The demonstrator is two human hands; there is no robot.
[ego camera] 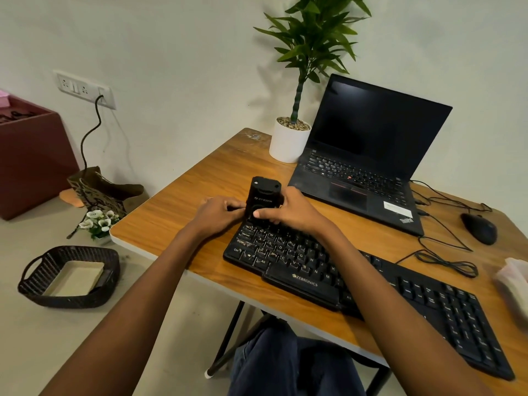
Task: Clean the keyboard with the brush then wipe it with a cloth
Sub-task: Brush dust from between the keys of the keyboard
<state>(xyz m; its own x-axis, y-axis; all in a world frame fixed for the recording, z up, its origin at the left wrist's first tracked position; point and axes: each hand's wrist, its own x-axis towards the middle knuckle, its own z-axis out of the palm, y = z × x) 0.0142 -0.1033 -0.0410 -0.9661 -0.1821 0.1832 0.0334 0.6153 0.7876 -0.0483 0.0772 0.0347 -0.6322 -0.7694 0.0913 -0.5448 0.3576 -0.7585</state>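
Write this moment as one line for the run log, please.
step: brush | left hand: grips brush tool | right hand: grips same | tool: upright over keyboard left corner | cloth: lying at right, not held

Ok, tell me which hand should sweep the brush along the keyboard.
Probably right: the right hand wraps the black brush at the left end of the keyboard, while the left hand only pinches its side.

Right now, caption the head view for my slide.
Left hand and right hand hold a black boxy tool at the keyboard's corner.
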